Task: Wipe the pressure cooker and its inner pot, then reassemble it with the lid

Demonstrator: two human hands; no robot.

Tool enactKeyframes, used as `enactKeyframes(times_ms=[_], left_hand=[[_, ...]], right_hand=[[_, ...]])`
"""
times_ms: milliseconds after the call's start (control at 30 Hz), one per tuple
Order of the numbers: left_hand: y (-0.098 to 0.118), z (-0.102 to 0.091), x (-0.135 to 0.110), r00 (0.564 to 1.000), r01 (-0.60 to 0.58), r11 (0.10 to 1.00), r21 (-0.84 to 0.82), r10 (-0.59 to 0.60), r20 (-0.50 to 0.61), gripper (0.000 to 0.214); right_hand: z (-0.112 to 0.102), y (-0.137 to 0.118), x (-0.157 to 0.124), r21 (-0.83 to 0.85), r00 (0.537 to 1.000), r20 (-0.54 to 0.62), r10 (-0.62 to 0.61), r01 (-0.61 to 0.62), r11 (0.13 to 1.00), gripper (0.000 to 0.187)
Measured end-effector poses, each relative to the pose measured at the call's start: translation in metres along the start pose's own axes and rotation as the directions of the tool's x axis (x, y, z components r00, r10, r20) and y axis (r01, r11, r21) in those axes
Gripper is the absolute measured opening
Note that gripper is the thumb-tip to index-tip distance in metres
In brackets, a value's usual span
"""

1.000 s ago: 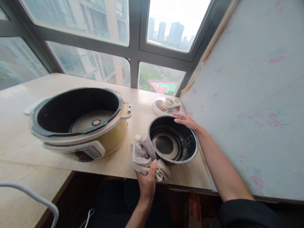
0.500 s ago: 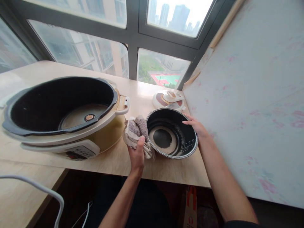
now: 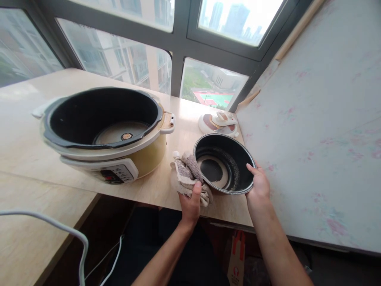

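Observation:
A folded, beige-grey cloth (image 3: 187,174) is gripped in my left hand (image 3: 191,203), thumb on top. The cloth presses against the left outer side of a black inner pot (image 3: 212,169), whose bottom shows a pale worn ring. My right hand (image 3: 258,182) grips the pot's right rim, thumb over the edge and the other fingers mostly hidden outside. The pot tilts slightly towards me above the counter. To the left stands a cooker body (image 3: 143,155), open at the top, with a dark inside and a control panel on its front.
Behind the pot, a white and brown lid (image 3: 218,122) lies on the counter (image 3: 149,194) near the window. A papered wall (image 3: 321,139) bounds the right side. A white cable (image 3: 59,228) crosses the lower left. Below the counter edge is a paper bag (image 3: 236,258).
My view has shifted left, so the scene sits further right. The right hand has moved down along the pot's rim, and the pot tilts more. The cloth stays in my left hand.

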State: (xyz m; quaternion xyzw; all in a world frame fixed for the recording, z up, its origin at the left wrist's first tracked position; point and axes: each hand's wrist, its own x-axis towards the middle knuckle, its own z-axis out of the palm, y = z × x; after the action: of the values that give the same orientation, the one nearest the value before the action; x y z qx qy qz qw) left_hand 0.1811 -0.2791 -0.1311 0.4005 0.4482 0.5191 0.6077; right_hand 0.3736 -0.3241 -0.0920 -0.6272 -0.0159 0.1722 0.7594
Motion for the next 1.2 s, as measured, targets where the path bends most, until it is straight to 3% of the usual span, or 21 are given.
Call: enactKeyframes(times_ms=[133, 233, 367, 467, 533, 600, 667, 733, 833, 900, 1067, 1200], left_hand=[[-0.012, 0.012, -0.036, 0.994, 0.081, 0.996, 0.031, -0.083, 0.074, 0.044], [-0.016, 0.020, -0.048, 0.994, 0.096, 0.995, 0.021, -0.096, 0.045, 0.042], [-0.011, 0.019, -0.039, 0.996, 0.072, 0.997, -0.003, -0.072, -0.043, 0.043], [-0.004, 0.010, -0.019, 0.995, 0.021, 1.000, -0.001, -0.021, -0.099, 0.049], [0.001, 0.003, -0.006, 0.994, -0.006, 1.000, 0.003, 0.006, -0.105, 0.051], [0.004, -0.001, 0.004, 0.995, -0.027, 1.000, 0.010, 0.027, -0.097, 0.051], [0.005, -0.003, 0.012, 0.996, -0.043, 0.999, 0.012, 0.044, -0.080, 0.053], [0.005, -0.003, 0.018, 0.996, -0.058, 0.998, 0.011, 0.059, -0.065, 0.055], [0.003, -0.002, 0.024, 0.993, -0.103, 0.994, 0.029, 0.105, -0.057, 0.058], [0.001, -0.001, 0.028, 0.990, -0.130, 0.990, 0.048, 0.132, -0.045, 0.059], [-0.005, 0.004, 0.034, 0.989, -0.121, 0.992, 0.038, 0.124, -0.081, 0.058], [-0.004, 0.012, 0.028, 0.978, -0.081, 0.997, -0.015, 0.077, -0.196, 0.051]], right_hand=[[0.004, 0.010, -0.027, 0.036, 0.980, -0.149, -0.135, 0.142, 0.989, 0.045], [0.012, 0.012, -0.060, 0.063, 0.968, -0.184, -0.169, 0.183, 0.981, 0.044], [0.019, 0.008, -0.108, 0.090, 0.990, -0.064, -0.126, 0.132, 0.987, 0.044], [0.013, 0.006, -0.127, 0.138, 0.993, -0.108, -0.038, 0.053, 0.989, 0.033], [0.005, 0.003, -0.119, 0.143, 0.984, -0.158, -0.080, 0.103, 0.984, 0.031], [-0.001, 0.000, -0.093, 0.104, 0.959, -0.201, -0.198, 0.222, 0.970, 0.035], [-0.002, -0.007, -0.052, 0.005, 0.932, -0.194, -0.307, 0.313, 0.950, 0.036], [0.001, -0.016, -0.004, -0.078, 0.932, -0.134, -0.336, 0.328, 0.941, 0.034], [0.010, -0.031, 0.056, -0.148, 0.977, 0.050, -0.205, 0.210, 0.966, 0.028], [0.018, -0.036, 0.076, -0.142, 0.980, 0.185, -0.074, 0.101, 0.985, 0.029], [0.029, -0.023, 0.068, -0.184, 0.923, 0.370, 0.104, -0.037, 0.982, 0.031], [0.027, -0.011, 0.046, -0.077, 0.926, 0.362, 0.104, -0.082, 0.994, 0.038]])
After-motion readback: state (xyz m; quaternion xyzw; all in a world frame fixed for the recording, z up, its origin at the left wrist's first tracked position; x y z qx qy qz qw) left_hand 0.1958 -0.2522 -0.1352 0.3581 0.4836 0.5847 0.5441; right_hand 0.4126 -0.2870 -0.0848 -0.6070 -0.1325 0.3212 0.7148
